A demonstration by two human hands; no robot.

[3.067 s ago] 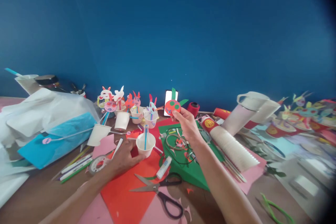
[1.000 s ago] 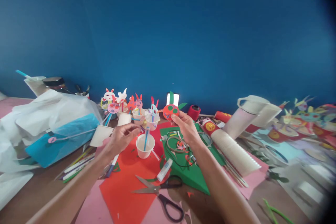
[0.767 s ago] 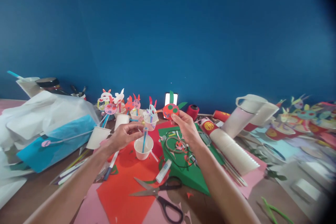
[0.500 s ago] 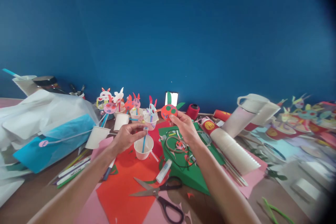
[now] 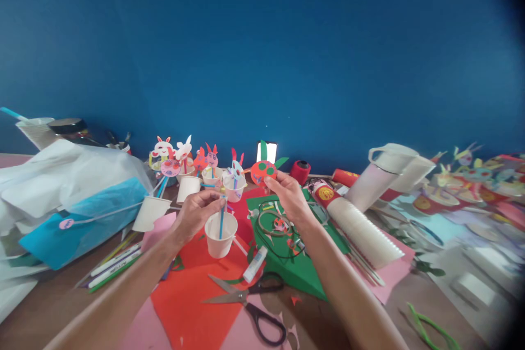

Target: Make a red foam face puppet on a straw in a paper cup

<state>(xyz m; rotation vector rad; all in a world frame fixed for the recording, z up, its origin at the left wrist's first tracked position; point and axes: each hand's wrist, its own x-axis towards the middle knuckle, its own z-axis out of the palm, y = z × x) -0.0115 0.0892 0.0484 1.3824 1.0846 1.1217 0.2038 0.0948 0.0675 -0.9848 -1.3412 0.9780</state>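
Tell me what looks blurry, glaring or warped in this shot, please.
Head view: the phone screen glares blank white; the cups and paper figures at far right are smeared; a black shadowy edge darkens the right border; the forearms look stretched toward the bottom corners, likely wide-lens distortion; the scissors look fairly crisp.

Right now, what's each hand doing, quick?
Left hand: pinching the top of the blue straw in the paper cup.
Right hand: closed on the red paper face with green ears.
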